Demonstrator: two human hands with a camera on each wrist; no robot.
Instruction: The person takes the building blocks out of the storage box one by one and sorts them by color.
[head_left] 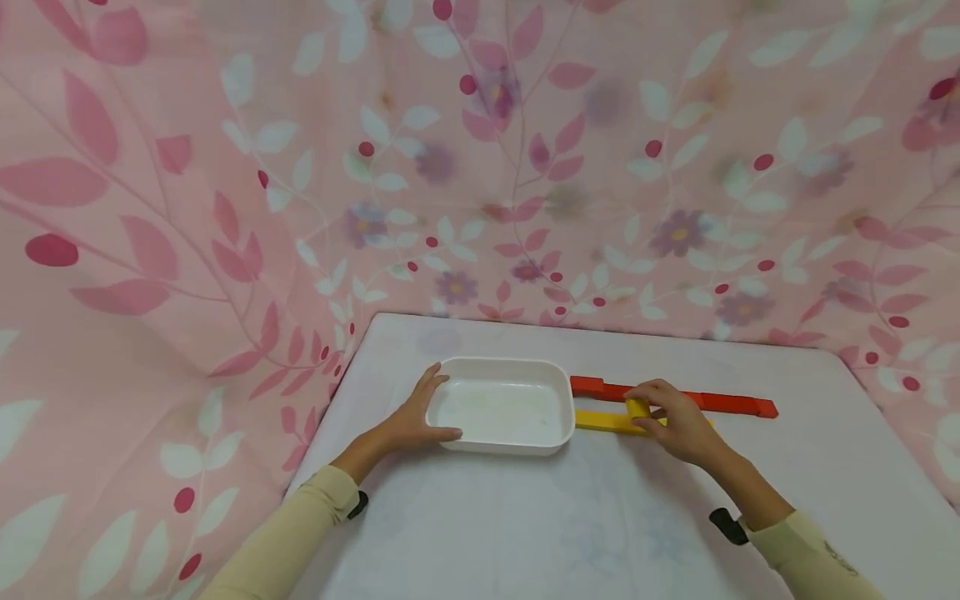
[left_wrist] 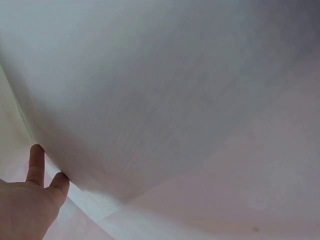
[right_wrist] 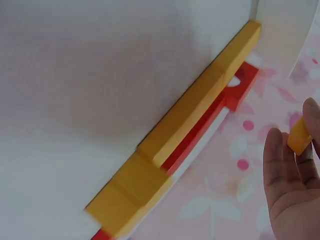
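A white rectangular tray (head_left: 501, 450) stands on the cloth. My left hand (head_left: 415, 419) holds its left end, with fingers at the far corner and the thumb at the near one. In the left wrist view two fingers of that hand (left_wrist: 31, 202) touch the tray's edge. Above a row of yellow blocks (head_left: 600, 422), right of the tray, my right hand (head_left: 682, 425) pinches a small yellow block (head_left: 637, 408). The right wrist view shows this yellow block (right_wrist: 300, 137) between thumb and fingers, lifted clear of the row. My hand hides part of the row.
A row of red blocks (head_left: 735, 404) runs just behind the yellow row. The table (head_left: 510, 533) has a white cloth over it. Pink leaf-patterned curtains (head_left: 525, 183) hang along its back and left sides.
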